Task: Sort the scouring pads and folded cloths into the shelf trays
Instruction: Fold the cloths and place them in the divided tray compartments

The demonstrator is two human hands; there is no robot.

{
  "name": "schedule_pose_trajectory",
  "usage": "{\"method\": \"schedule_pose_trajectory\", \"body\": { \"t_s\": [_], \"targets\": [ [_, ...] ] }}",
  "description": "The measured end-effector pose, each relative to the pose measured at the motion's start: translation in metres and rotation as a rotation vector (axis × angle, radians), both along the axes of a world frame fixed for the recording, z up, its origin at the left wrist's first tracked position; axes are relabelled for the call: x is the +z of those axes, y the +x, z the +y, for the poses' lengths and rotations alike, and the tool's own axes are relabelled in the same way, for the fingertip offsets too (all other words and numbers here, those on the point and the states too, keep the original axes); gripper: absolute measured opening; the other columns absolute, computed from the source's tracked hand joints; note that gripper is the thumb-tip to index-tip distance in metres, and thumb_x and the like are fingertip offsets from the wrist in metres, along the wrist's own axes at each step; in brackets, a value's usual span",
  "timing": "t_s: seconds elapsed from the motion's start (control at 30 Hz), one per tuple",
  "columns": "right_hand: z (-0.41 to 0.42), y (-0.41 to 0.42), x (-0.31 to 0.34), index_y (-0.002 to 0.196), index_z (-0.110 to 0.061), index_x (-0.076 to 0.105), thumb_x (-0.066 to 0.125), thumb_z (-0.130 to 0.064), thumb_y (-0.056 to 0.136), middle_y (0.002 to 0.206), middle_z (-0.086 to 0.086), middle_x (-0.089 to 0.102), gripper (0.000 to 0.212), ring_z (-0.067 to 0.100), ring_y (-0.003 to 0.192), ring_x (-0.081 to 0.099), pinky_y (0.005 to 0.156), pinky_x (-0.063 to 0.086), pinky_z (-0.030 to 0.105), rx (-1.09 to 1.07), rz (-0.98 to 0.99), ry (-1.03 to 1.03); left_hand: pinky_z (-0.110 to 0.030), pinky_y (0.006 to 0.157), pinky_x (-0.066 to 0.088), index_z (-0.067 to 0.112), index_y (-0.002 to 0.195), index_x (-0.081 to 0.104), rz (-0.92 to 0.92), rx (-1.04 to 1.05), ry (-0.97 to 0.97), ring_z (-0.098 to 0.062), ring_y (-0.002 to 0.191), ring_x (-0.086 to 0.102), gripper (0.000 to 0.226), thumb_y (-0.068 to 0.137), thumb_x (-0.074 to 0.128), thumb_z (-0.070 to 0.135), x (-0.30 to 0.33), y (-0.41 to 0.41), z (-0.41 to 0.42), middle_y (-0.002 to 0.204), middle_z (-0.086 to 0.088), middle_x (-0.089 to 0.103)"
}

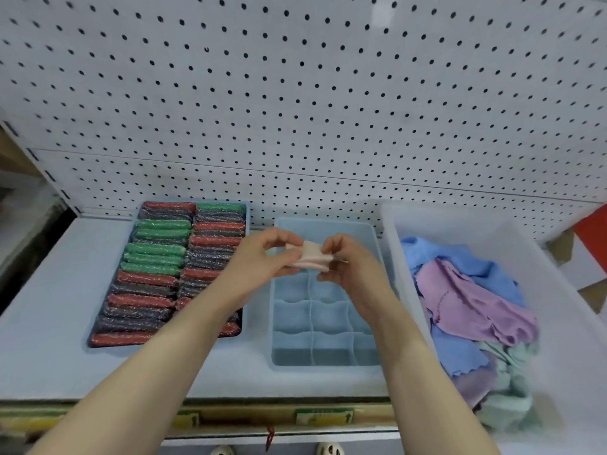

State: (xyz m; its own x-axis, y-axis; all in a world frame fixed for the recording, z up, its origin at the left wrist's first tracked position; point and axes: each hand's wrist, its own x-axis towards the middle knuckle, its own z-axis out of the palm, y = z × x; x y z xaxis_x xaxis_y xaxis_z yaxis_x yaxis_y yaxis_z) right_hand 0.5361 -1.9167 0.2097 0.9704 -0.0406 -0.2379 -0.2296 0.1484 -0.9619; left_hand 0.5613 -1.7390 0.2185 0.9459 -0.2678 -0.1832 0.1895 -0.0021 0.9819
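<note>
While a blue tray [247, 326] packed with rows of red, green and dark scouring pads [154, 277] sits at the left of the pale blue shelf [49, 323], the left hand [262, 257] is raised just to its right, fingers curled and pinching the left end of a small folded pink cloth [310, 256]. That cloth spans the gap between both hands, held in the air above the far end of the divided blue tray [323, 349], whose visible compartments hold nothing. The right hand [349, 261] grips the cloth's right end, thumb and fingertips closed on it. Further right, a white bin [558, 290] holds a loose heap of blue, purple and pale green cloths [469, 303]. White pegboard [295, 93] rises behind everything.
</note>
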Motion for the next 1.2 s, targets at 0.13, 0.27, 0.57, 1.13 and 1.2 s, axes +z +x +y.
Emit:
{"method": "schedule_pose_trajectory", "body": {
  "t_s": [0.13,0.27,0.57,1.13,1.2],
  "targets": [
    [-0.005,0.001,-0.022,0.103,-0.014,0.067,0.065,-0.012,0.093,0.084,0.0,0.071,0.01,0.015,0.074,0.07,0.065,0.056,0.025,0.086,0.072,-0.108,-0.03,0.083,0.058,0.012,0.105,0.069,-0.154,-0.064,0.245,-0.018,0.092,0.072,0.021,0.085,0.072,0.005,-0.02,0.008,0.0,0.114,-0.004,0.068],
    [-0.027,0.007,-0.033,0.109,-0.01,0.069,0.066,-0.002,0.09,0.097,0.007,0.07,0.021,0.013,0.081,0.066,0.068,0.055,0.02,-0.013,0.063,-0.206,-0.029,0.103,0.037,0.016,0.127,0.061,-0.598,-0.093,0.858,-0.021,0.119,0.053,0.047,0.083,0.075,0.023,-0.041,0.019,0.01,0.128,-0.004,0.06],
    [-0.026,0.058,-0.036,0.084,-0.03,0.065,0.07,-0.005,0.081,0.077,-0.013,0.065,0.026,0.006,0.068,0.054,0.065,0.042,0.018,-0.012,-0.099,-0.644,-0.041,0.117,0.027,0.0,0.139,0.049,-0.713,-0.185,1.174,-0.034,0.132,0.041,0.058,0.091,0.061,0.031,-0.064,0.026,0.018,0.135,-0.015,0.056],
    [0.032,0.118,-0.06,0.104,-0.029,0.072,0.061,-0.031,0.09,0.097,0.007,0.059,0.017,0.028,0.099,0.058,0.073,0.041,0.029,0.338,-0.157,-1.47,-0.033,0.113,0.031,-0.001,0.132,0.055,-0.704,-0.077,0.986,-0.029,0.129,0.043,0.052,0.084,0.067,0.015,-0.073,0.026,0.021,0.13,-0.014,0.053],
    [0.037,0.12,-0.062,0.105,-0.028,0.072,0.06,-0.029,0.092,0.083,0.0,0.047,0.018,0.025,0.1,0.058,0.072,0.037,0.026,0.333,-0.156,-1.539,-0.033,0.113,0.031,-0.002,0.132,0.056,-0.7,-0.075,0.984,-0.029,0.129,0.044,0.052,0.084,0.067,0.015,-0.073,0.027,0.021,0.13,-0.015,0.053]
  ]
}}
